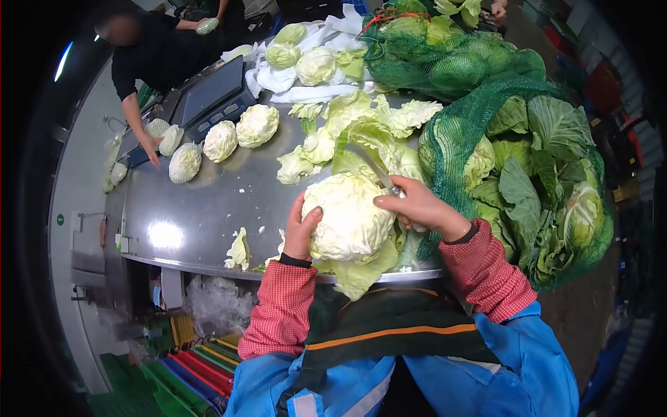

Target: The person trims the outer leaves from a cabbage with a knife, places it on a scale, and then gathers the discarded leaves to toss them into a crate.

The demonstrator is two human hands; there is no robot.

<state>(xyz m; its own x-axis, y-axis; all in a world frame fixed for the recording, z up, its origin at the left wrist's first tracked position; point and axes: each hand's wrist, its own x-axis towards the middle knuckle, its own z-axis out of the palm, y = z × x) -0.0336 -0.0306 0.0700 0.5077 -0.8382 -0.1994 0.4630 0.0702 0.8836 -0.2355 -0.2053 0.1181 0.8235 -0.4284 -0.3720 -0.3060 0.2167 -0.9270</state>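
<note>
A pale, trimmed cabbage [349, 221] is in front of me at the near edge of the metal table. My left hand [301, 228] grips its left side, thumb on top. In my right hand [420, 206] is a knife [377, 169] with a curved blade pointing up and away to the left; the thumb of that hand touches the cabbage's right side. Loose outer cabbage leaves [367, 139] are heaped just beyond it, and another leaf [360, 271] hangs over the table edge beneath it.
At right, a green mesh sack [451, 163] spills whole cabbages, with another full sack [451, 62] behind. Several trimmed heads [258, 126] stand left, near a scale [217, 97]. A co-worker's hand [151, 149] reaches toward net-wrapped cabbages [185, 163]. More heads rest on white cloth [278, 76].
</note>
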